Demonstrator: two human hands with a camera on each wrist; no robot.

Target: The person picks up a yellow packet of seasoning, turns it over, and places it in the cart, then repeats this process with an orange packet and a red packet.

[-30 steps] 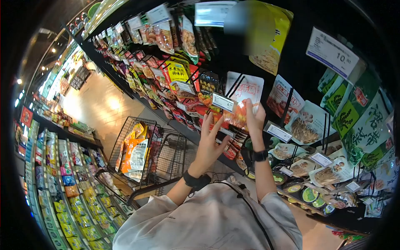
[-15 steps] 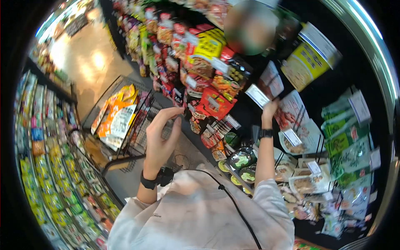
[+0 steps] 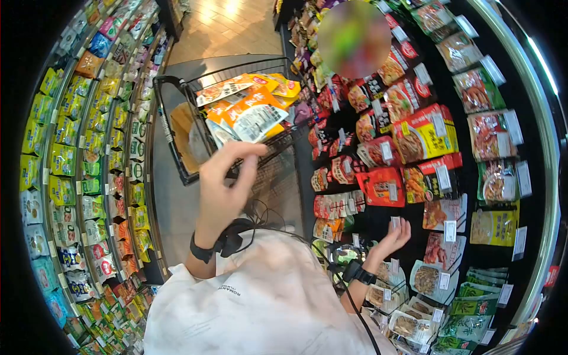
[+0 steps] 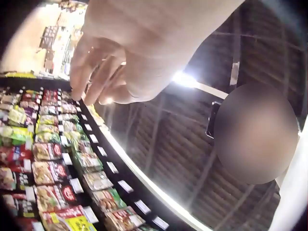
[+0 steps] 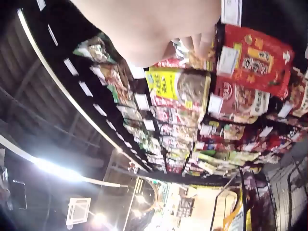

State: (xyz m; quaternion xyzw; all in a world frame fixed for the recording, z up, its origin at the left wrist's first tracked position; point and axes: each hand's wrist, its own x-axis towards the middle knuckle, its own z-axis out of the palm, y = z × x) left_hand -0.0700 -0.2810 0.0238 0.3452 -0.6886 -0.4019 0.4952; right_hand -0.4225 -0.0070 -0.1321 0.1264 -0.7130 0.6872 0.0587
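Note:
My left hand (image 3: pixel 223 188) is raised in front of me, its fingers loosely curled and holding nothing; the left wrist view shows the same curled fingers (image 4: pixel 91 72) against the ceiling. My right hand (image 3: pixel 393 236) is lower, by the right-hand shelf, with fingers spread and nothing in it. It hovers just left of a hanging packet (image 3: pixel 439 249) and below a red packet (image 3: pixel 381 186). The right wrist view shows the hand (image 5: pixel 159 29) close to a row of red and yellow hanging packets (image 5: pixel 180 89).
A black wire shopping cart (image 3: pixel 171 127) stands ahead in the aisle, with several orange and white packets (image 3: pixel 251 112) in it. Shelves of yellow-green packets (image 3: pixel 89 177) line the left side. Pegs of packets with price tags (image 3: pixel 441 127) fill the right wall.
My right hand has let go of the packet it held up high and dropped lower along the shelf. My left hand's fingers have curled. My view has swung toward the cart.

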